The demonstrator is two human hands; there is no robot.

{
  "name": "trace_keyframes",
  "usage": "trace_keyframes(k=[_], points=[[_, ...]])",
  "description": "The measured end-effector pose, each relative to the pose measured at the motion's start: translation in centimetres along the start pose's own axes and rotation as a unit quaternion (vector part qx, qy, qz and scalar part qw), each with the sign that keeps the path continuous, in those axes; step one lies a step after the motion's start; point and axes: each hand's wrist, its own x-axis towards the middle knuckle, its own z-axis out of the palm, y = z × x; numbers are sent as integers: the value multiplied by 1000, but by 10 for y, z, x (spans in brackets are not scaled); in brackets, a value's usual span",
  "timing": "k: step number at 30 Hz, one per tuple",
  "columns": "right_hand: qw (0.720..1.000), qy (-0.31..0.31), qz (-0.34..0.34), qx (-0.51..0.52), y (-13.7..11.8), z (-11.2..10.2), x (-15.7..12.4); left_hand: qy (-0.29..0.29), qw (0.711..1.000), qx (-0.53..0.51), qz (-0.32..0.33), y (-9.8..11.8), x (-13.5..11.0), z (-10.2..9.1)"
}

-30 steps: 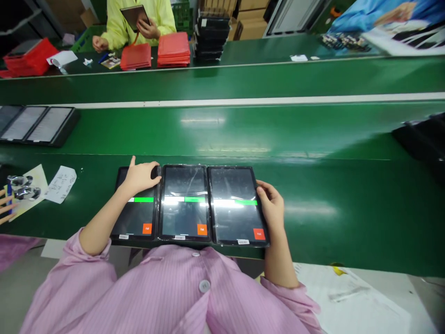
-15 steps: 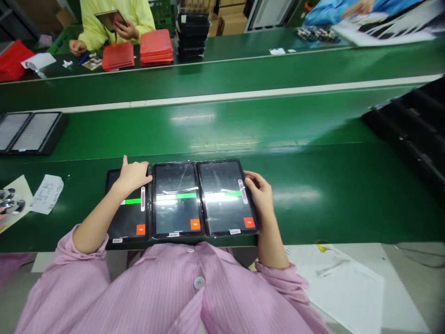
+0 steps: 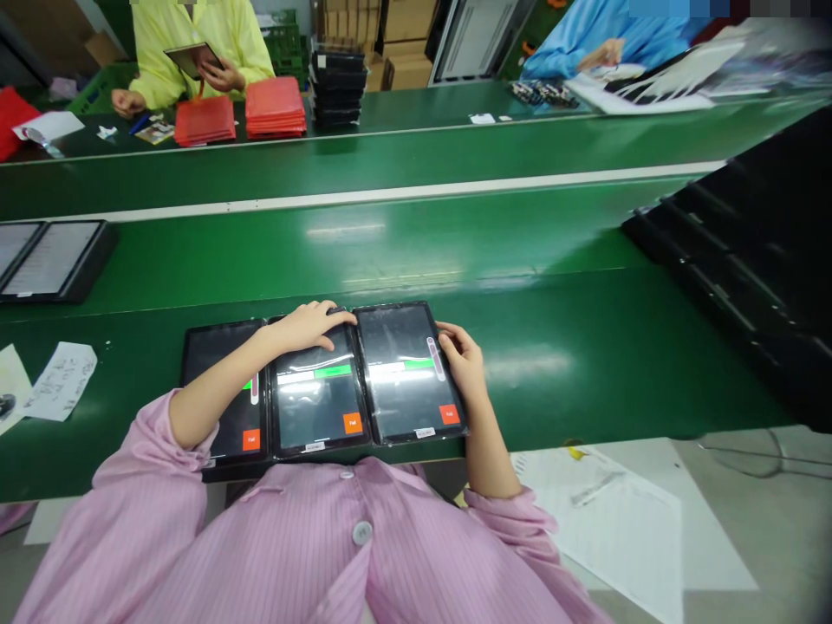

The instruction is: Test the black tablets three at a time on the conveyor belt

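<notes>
Left hand (image 3: 305,328) has moved onto the middle tablet (image 3: 316,406), fingers spread; right hand (image 3: 464,364) pinches the right tablet (image 3: 398,397), likely rigid, slippery, best gripped by its edges

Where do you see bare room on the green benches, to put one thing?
Bare: from the right grip to the dark pile; behind the tablets, to the white strip; narrower, between note and tablets. Crowded: the tablets' row; the far bench around the red stacks.

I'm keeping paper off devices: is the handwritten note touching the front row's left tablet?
Apart. The head view shows green tabletop between the handwritten note and the left tablet.
</notes>
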Motion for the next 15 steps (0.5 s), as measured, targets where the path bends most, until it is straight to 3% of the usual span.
trace_keyframes(k=[8,15], points=[[1000,-3,1,-1,2,-1,1,-21,999,34,1,8,6,2],[1000,1,0,-11,3,-1,1,-23,1000,8,-3,3,7,-5]])
